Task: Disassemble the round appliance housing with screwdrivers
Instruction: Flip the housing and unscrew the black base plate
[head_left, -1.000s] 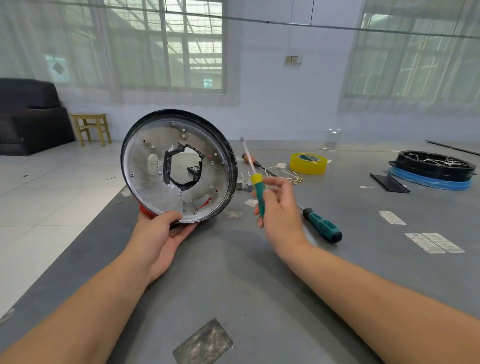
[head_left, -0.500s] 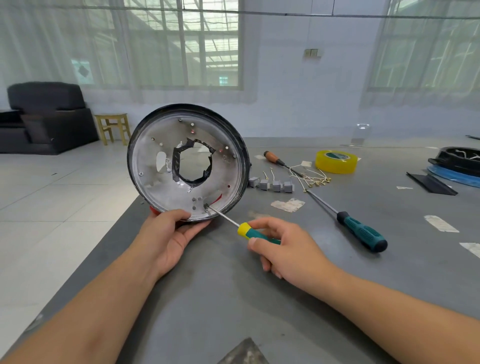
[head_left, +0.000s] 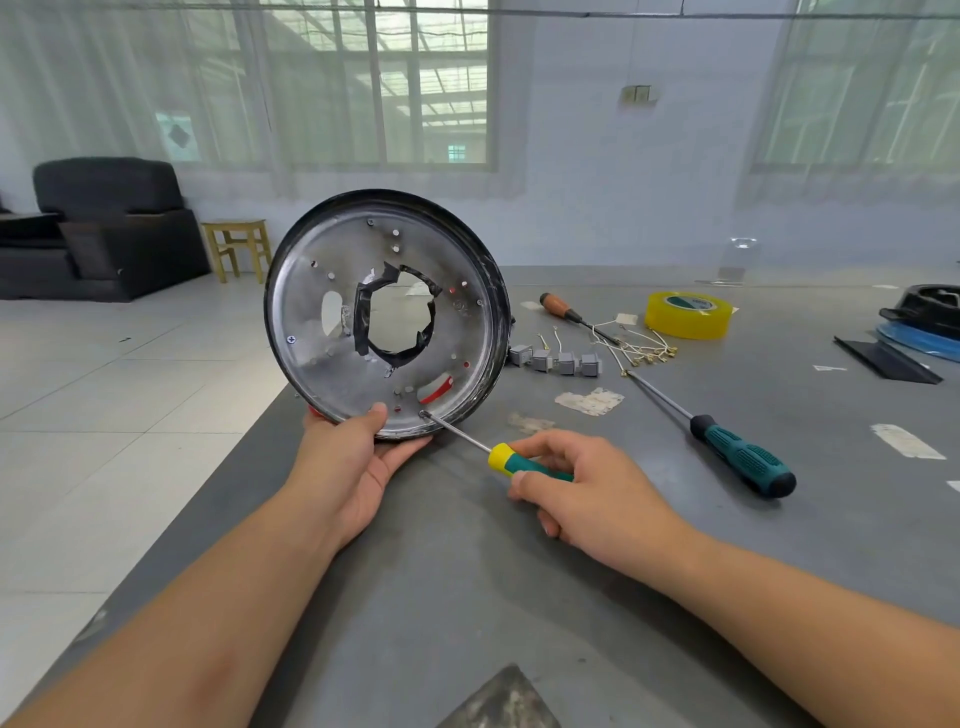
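Table: it carried the housing's lower edge.
Round housing: stood on its edge at the table's left side, so its screws faced the person.
Left hand: gripped the lower rim to steady it.
Right hand: grasped the small screwdriver, tip on a bottom screw.

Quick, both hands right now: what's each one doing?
Left hand: grips the lower rim of the round housing, holding it on edge.
Right hand: holds the yellow-and-green screwdriver, tip at a screw near the lower rim.
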